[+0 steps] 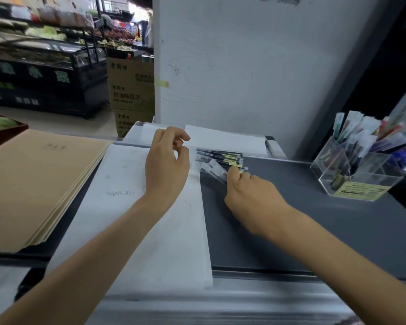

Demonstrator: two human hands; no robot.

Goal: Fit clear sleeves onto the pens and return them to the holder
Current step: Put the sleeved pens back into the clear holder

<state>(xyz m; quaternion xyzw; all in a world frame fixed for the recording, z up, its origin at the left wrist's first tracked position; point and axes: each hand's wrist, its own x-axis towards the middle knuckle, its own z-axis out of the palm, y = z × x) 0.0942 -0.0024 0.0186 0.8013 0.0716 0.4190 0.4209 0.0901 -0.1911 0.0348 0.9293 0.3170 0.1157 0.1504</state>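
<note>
- Two bare hands work over our flat, matte grey counter [314, 219]; both forearms reach in from the bottom edge.
- Our left hand [167, 167] hovers above the white sheet [155, 231], back up, fingers curled w/ thumb close to the index tip. We can't tell whether it pinches anything.
- Our right hand [251, 195] is knuckles-up, fingers bent down at the near end of the pens, nipping a clear sleeve [215, 168]. The sleeve is thin, glossy film, long and narrow, slanting out left from the fingertips.
- The pens [220, 154] lie as a loose flat bundle on the counter between the two hands: slim dark barrels side by side, yellow label strips toward the right ends, shiny wrap over them.
- The holder [375, 165] stands well apart at the right: a clear, hard-walled acrylic box w/ angled dividers and a yellowish label on the front. Sleeved pens [361, 137] stick up out of it, tilted.
- The sheet is plain paper w/ faint handwriting, overlapping the counter's left part.
- A stack of tan kraft folders [33, 179] sits far left, edges fanned.
- A rough white wall [256, 66] rises behind; brown cardboard cartons [131, 85] are stacked beside it.
</note>
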